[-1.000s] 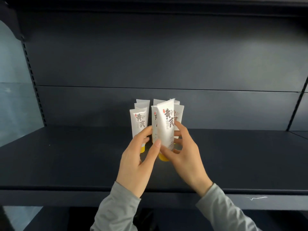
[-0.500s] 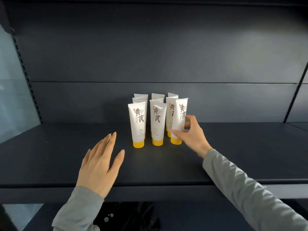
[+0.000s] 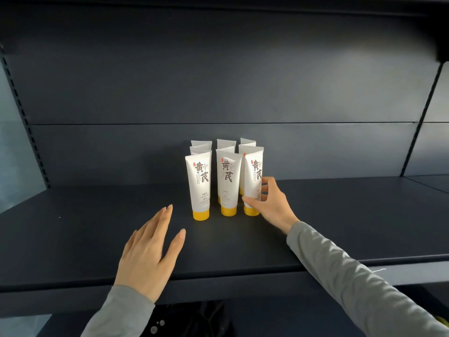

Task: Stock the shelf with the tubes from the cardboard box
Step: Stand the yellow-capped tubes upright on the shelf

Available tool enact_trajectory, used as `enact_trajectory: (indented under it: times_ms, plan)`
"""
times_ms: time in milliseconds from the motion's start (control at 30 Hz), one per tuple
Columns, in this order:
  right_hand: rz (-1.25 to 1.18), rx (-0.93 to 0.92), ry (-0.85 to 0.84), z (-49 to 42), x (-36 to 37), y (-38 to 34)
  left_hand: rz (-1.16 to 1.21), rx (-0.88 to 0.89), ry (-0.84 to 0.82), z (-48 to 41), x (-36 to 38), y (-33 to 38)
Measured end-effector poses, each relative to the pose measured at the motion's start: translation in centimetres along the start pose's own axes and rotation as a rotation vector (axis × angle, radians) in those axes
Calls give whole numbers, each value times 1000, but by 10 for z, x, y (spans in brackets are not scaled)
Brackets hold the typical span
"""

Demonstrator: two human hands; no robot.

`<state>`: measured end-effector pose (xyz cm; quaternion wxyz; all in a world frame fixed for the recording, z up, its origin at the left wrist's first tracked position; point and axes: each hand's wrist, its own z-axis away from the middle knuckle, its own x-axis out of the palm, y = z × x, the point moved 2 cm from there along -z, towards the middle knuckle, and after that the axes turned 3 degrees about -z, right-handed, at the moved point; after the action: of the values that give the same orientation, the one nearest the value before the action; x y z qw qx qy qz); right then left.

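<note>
Nearest, the left hand (image 3: 150,254) is held flat over the front of the shelf (image 3: 73,239), fingers straight and nothing gripped; whether the shelf is touched cannot be told. Farther in, the right hand (image 3: 272,205) is curled round the lower part of the right tube (image 3: 254,176), thumb in front. That tube is stood upright on its yellow cap, in line with the middle tube (image 3: 228,183) and left tube (image 3: 199,186). Behind them, more tubes (image 3: 226,143) are ranked in rows before the back panel (image 3: 218,81).
</note>
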<state>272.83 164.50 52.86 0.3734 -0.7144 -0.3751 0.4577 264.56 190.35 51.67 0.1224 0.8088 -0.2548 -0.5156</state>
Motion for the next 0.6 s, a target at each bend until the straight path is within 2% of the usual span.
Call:
enact_trajectory:
  times_ms: [300, 400, 600]
  plan:
    - [60, 57, 17, 10, 0, -7, 34, 84, -34, -3, -2, -3]
    - [65, 47, 68, 20, -11, -11, 52, 97, -42, -3, -2, -2]
    - [409, -39, 168, 67, -58, -14, 35, 128, -76, 1, 1, 3]
